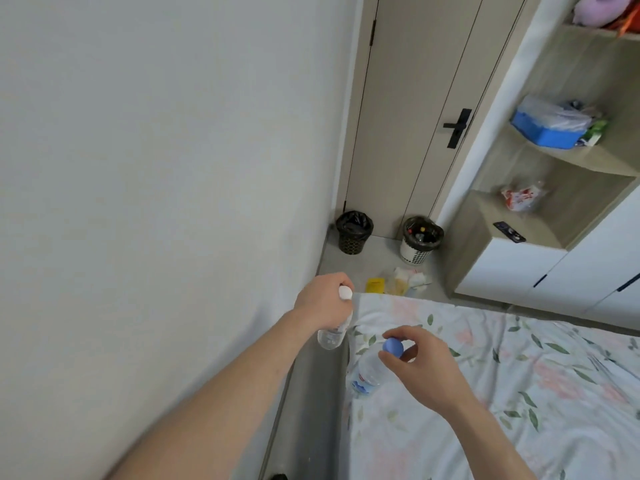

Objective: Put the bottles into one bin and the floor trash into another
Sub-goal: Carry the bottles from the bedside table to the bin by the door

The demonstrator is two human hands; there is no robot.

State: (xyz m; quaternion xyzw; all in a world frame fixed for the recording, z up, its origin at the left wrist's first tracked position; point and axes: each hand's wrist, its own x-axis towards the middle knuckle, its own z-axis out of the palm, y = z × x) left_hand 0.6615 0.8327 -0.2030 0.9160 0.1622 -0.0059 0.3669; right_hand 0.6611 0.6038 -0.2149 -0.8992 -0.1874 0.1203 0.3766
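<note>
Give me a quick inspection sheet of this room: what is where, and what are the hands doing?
Surface: grey floor; floral bedsheet in the foreground.
Job's things: clear plastic bottle with white cap; clear plastic bottle with blue cap; black-lined dark bin, white perforated bin already holding items.
Clutter: yellow wrapper and crumpled white tissues on the floor.
Hands: left hand grips the white-capped bottle; right hand pinches the blue-capped one.
Cables: nothing seen.
Surroundings: beige door, wooden shelves with bags.
</note>
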